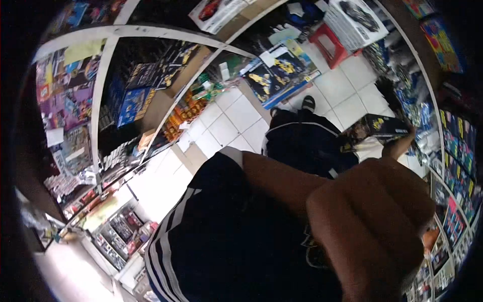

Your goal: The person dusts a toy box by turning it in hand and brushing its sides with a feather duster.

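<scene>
My left hand (372, 216) is very large and close to the camera, its arm reaching across from the striped navy sleeve at left. The fingers look curled in, and whatever they may hold is hidden. Farther down, beyond that fist, my right hand (400, 146) grips the end of a dark box (380, 126) with yellow printing. The box hangs beside my legs, above the tiled floor. Most of my right arm is covered by the left hand.
White floor tiles (241, 110) lie around my feet. Ahead are boxes with yellow pictures (274, 75) and a red plastic stool (329, 45) bearing a white box (357, 22). Packed shelves (95, 110) stand at left, with hanging packets (458, 136) at right.
</scene>
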A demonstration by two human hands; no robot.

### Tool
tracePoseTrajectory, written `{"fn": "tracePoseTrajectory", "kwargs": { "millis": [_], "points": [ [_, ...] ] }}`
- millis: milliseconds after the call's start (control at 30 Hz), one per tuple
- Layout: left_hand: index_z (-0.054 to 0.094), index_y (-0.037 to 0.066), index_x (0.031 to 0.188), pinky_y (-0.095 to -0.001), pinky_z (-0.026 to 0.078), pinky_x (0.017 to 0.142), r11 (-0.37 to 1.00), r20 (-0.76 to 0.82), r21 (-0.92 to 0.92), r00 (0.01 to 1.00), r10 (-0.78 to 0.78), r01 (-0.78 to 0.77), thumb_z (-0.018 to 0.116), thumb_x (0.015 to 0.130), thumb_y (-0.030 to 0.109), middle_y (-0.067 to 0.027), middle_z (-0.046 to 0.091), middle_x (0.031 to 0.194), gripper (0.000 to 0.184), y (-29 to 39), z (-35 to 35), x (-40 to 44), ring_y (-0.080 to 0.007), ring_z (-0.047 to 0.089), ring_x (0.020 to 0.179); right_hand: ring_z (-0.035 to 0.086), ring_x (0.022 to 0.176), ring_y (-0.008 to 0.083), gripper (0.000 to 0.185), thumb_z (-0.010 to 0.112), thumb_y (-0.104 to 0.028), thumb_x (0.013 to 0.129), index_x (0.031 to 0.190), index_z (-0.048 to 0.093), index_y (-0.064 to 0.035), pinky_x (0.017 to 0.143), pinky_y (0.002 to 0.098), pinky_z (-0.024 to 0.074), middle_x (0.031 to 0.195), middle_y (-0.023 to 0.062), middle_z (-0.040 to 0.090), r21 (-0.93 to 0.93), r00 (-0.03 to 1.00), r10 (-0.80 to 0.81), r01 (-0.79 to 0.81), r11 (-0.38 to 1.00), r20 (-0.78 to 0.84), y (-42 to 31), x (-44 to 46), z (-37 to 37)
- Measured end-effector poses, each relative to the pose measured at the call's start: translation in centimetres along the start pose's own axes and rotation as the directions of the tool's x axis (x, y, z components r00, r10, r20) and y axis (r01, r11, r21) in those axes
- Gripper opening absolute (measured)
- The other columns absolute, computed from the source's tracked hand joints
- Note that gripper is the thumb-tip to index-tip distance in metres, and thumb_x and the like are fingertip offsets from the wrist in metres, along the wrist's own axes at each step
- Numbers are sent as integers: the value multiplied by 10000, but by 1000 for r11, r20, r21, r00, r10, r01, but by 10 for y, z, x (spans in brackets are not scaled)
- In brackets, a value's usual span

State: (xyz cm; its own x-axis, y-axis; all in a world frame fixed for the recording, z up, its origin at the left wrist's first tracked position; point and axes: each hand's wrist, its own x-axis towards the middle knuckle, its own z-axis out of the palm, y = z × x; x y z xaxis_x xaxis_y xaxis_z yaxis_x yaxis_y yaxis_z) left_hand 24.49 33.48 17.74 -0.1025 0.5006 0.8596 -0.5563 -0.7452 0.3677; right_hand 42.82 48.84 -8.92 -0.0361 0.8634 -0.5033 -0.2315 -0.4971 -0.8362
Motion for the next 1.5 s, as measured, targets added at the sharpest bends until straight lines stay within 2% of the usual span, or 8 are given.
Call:
{"fn": "tracePoseTrajectory", "kwargs": {
  "millis": [600,700,767,833,967,1100,1167,1500],
  "points": [
    [622,42,819,-334,484,628,957,31,221,979,-199,188,605,959,392,-107,663,874,377,0,-23,-17,-214,624,713,613,844,192,431,491,-417,1006,1005,644,-14,805,338,493,898,84,658,57,965,-230,238,969,-123,-5,4,4],
    [644,49,872,-342,482,750,615,-110,433,716,-689,659,518,999,397,-96,683,933,391,2,-46,-65,-233,635,844,654,786,232,451,463,-425,1011,1027,625,-4,750,353,531,896,116,678,181,962,-211,241,953,-171,-14,7,6],
    [636,45,963,-348,488,811,370,-329,505,570,-753,780,660,924,253,-94,671,1004,212,12,-56,-97,-218,635,890,646,798,234,410,479,-412,1007,1076,604,-27,768,354,536,946,138,668,218,949,-251,290,932,-192,-25,2,9],
    [608,28,1114,-360,497,884,141,-645,451,431,-631,881,810,773,145,-118,644,1091,412,7,-56,-104,-221,632,977,640,771,218,410,446,-403,1020,1081,599,-28,729,333,520,872,139,675,212,947,-282,311,927,-154,-33,-1,9],
    [311,6,1456,-435,355,1105,58,-695,418,360,-622,906,881,708,322,-209,416,1439,992,-16,-62,-112,-318,404,1359,626,718,203,423,415,-414,1026,1080,588,-31,676,317,505,833,139,676,197,919,-353,384,902,-175,-35,-4,27],
    [330,-45,1413,-389,418,1059,187,-646,439,454,-613,879,797,819,268,-226,475,1363,817,-41,-69,-113,-303,485,1285,618,718,168,428,418,-413,1032,1129,570,-24,680,280,480,852,145,694,218,917,-370,395,892,-147,-44,-20,62],
    [359,-55,1360,-324,496,970,345,-667,277,438,-603,897,692,913,154,-206,544,1251,596,-42,-70,-112,-231,576,1165,618,781,161,436,405,-409,1038,1171,553,-21,733,270,466,939,167,704,143,924,-383,380,914,-5,-49,-25,70],
    [353,-43,1346,-312,524,898,227,-824,144,243,-512,963,700,909,175,-189,578,1176,599,6,-88,-124,-213,611,1050,596,810,198,457,448,-452,1022,1229,481,-45,748,326,462,935,154,644,72,780,-227,228,971,583,-129,-42,87]
  ]
}}
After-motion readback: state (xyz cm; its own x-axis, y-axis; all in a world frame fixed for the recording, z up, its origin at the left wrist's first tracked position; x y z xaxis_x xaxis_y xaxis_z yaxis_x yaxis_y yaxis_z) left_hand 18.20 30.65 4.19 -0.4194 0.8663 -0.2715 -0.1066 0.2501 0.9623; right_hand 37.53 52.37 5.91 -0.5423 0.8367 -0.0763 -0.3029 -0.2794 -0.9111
